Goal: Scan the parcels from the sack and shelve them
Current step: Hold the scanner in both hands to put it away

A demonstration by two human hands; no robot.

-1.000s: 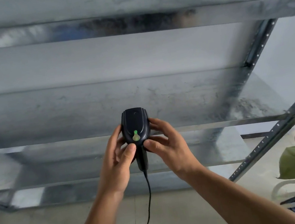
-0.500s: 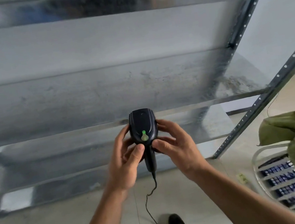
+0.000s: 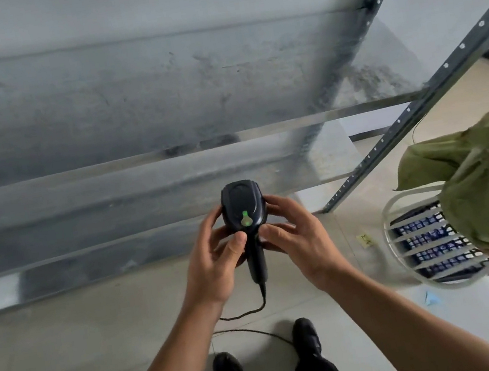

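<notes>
Both hands held the scanner (image 3: 243,214) in the air in front of the shelf's (image 3: 127,114) front edge. The left hand (image 3: 215,268) curled its fingers round the left side of the head, thumb on the neck. The right hand (image 3: 302,247) cupped the right side the same way. The light (image 3: 245,217) on the head glowed green, so the scanner looked ready.

No parcel was in view. The sack (image 3: 486,170) lay slumped over the chair (image 3: 387,232) to the right, well apart from the hands, and the parcels were probably inside it.

The step seemed to be readying the scanner. To do it well, one hand would best take the handle alone, a finger by the trigger, freeing the other to reach into the sack. The cable (image 3: 248,313) hung from the handle and looped on the floor near the feet. It wanted slack toward the chair and care not to tread on it. Each label should then face the scanner's window squarely before shelving.
</notes>
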